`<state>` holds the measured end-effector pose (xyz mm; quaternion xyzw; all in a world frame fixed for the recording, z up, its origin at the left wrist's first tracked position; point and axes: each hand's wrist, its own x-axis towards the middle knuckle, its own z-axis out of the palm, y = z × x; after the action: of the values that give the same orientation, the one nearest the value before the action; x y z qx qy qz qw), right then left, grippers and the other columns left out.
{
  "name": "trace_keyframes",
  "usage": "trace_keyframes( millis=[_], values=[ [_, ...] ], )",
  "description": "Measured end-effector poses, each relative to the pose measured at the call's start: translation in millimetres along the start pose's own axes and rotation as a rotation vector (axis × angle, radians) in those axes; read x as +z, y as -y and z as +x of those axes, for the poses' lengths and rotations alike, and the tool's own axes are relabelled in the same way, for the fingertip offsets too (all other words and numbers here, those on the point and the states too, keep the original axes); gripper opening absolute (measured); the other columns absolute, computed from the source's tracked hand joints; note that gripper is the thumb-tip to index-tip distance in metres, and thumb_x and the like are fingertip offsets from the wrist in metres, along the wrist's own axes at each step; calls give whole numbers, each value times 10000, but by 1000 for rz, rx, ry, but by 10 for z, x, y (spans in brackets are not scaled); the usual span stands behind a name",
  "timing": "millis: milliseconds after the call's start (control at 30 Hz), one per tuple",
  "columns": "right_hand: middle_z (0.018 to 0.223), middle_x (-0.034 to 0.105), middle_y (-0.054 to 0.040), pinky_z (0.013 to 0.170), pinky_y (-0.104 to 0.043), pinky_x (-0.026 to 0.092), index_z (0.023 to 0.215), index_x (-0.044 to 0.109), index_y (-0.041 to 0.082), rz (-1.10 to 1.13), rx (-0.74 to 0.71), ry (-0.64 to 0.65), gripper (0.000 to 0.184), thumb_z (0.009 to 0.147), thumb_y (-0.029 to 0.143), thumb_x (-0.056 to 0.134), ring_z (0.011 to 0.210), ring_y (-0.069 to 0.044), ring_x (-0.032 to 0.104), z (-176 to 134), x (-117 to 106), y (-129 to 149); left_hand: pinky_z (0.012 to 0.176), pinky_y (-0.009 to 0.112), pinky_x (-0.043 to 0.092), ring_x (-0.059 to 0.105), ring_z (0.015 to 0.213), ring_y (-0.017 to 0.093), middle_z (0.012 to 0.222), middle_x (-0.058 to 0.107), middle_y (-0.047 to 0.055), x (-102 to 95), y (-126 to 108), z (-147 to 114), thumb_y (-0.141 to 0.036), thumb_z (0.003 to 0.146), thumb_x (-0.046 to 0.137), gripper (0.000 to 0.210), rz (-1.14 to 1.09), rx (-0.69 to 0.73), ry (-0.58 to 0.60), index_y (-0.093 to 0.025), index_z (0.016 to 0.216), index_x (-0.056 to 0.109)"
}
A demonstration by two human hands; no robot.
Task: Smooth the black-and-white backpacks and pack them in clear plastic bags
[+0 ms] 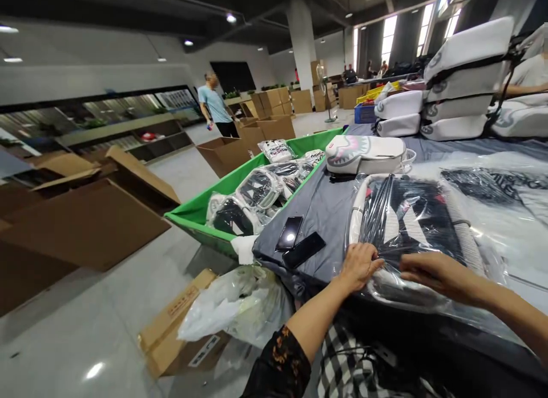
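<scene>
A white and black backpack (402,215) lies on the dark cloth-covered table with its straps side up, inside a clear plastic bag (387,275). My left hand (358,266) is closed on the bag's near edge, at the backpack's left corner. Just to its right, my right hand (440,275) has curled fingers pinched at the same bag's near edge; its fingertips are partly hidden. Behind the bagged backpack, a white backpack with a shark-mouth print (363,152) rests unwrapped. More clear plastic bags (505,209) are spread out to the right.
Two phones (289,233) lie at the table's left corner. A green-lined bin (201,209) beside the table holds several bagged backpacks. White backpacks (466,84) are stacked at the back right. Cardboard boxes (85,215) and a plastic sack (235,301) sit on the floor. A person (216,104) stands beyond.
</scene>
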<state>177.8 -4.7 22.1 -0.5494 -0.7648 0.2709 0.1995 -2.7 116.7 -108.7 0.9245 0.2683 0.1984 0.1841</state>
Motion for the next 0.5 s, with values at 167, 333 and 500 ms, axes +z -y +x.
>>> trace_keyframes(
  millis=[167,333,500],
  values=[
    [719,630,5,622,-258,356,816,657,237,-282,-16,259,287,939,458,522,646,-147,548,624,113,-118,939,374,439,613,944,216,953,679,36,129,1,28,-355,1075,392,271,-65,-82,-133,-217,968,600],
    [707,676,-29,578,-275,329,755,667,224,-479,142,213,245,768,448,767,669,-209,629,840,142,-343,949,388,480,650,971,222,979,694,64,199,-3,60,-234,1065,318,284,-97,-177,-206,-202,1011,595],
    [761,701,-87,608,-300,407,819,671,200,-605,261,-13,205,911,380,634,736,-243,673,604,81,-391,973,400,484,661,990,223,988,702,58,160,-24,55,-231,1057,325,284,-141,-174,-203,-216,1008,605]
  ],
)
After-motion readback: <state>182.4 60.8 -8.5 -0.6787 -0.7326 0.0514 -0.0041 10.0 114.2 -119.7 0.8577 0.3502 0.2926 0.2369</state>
